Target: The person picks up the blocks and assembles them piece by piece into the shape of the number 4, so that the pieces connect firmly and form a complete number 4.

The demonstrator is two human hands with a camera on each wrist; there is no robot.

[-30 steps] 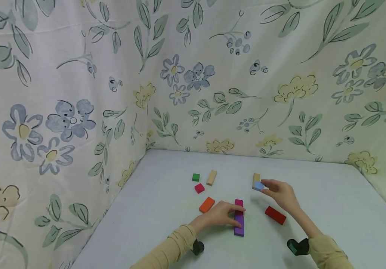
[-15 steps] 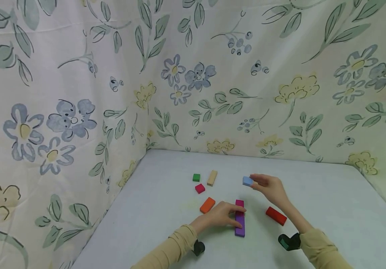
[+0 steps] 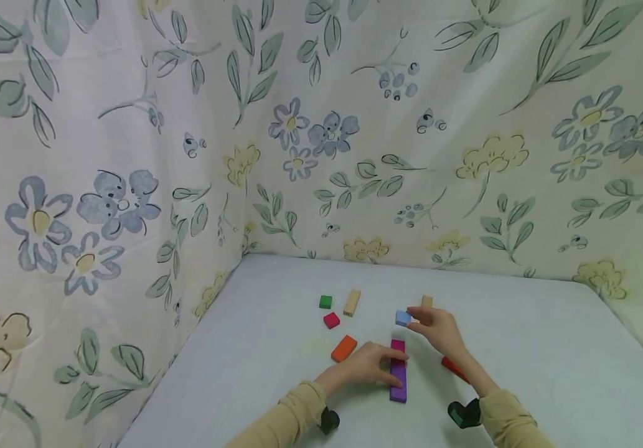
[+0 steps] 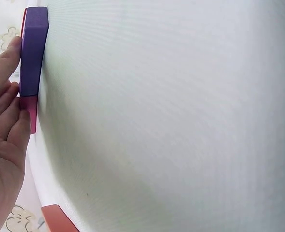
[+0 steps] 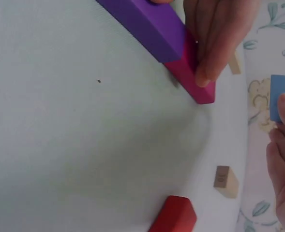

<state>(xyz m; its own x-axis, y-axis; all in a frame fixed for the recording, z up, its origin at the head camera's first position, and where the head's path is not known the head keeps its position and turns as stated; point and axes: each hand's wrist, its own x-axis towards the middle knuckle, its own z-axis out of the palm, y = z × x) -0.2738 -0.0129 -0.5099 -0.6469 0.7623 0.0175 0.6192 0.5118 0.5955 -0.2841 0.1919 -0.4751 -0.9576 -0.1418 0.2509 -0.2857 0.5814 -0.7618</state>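
— Leftward and then closer has the small light-blue rectangular block (image 3: 403, 318) been carried over the past second. How is it held?

— Pinched between the thumb and fingers of the right hand (image 3: 439, 330); in the right wrist view it is seen raised above the white tabletop (image 3: 551, 348).

— And its position?

— Just past the far end of a short magenta block (image 3: 398, 345), which is butted end to end against a longer purple block (image 3: 398, 394).

— Is that row being touched?

— Yes. It is touched by the left hand (image 3: 363, 362), fingers extended and spread from the thumb: the fingers are rested on the magenta piece, the thumb on the purple one.

— What is found around them?

— At the left, an orange rectangular block (image 3: 344, 348) is placed, with a crimson cube-like block (image 3: 331, 320), a small green block (image 3: 325, 302) and a pale wooden bar (image 3: 352, 303) farther off. At the right, a red rectangular block (image 3: 455, 369) is partly hidden by the forearm; a second wooden bar (image 3: 427, 301) is partly covered by the right hand.

— And behind?

— Floral-printed fabric (image 3: 321, 205) is hung.
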